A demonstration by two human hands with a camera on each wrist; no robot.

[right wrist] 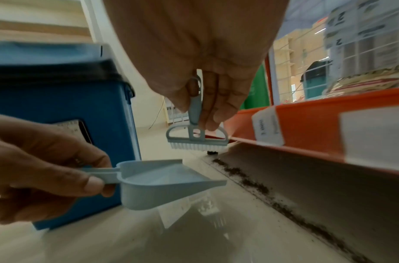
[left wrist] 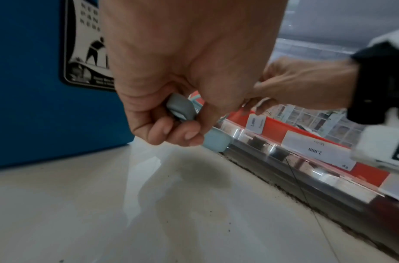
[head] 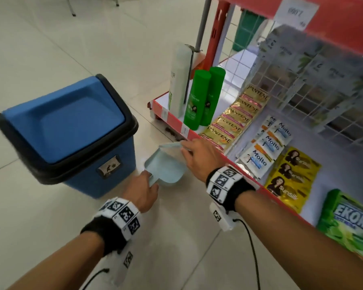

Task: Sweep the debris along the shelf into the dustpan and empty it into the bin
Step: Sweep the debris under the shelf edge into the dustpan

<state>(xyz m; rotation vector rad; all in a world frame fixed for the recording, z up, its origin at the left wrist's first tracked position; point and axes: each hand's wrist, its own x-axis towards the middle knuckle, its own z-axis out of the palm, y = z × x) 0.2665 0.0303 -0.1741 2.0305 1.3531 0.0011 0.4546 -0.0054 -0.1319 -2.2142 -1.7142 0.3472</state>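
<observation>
My left hand [head: 144, 190] grips the handle of a small pale blue dustpan [head: 166, 169], held just above the floor beside the shelf base; the dustpan [right wrist: 162, 181] looks bare inside. My right hand [head: 197, 158] pinches the handle of a small pale blue brush [right wrist: 197, 137] with white bristles, held above the dustpan's mouth, off the floor. Dark crumbly debris [right wrist: 257, 186] lies in a line along the foot of the red shelf [right wrist: 306, 128]. The blue bin [head: 71, 130] with a swing lid stands to the left, lid closed.
The low shelf [head: 172, 120] carries green bottles [head: 197, 99], a white bottle [head: 178, 80] and sachet strips [head: 235, 118]. A wire rack [head: 314, 84] hangs over the shelf at right. Pale floor tiles [head: 50, 49] stretch to the left and behind the bin.
</observation>
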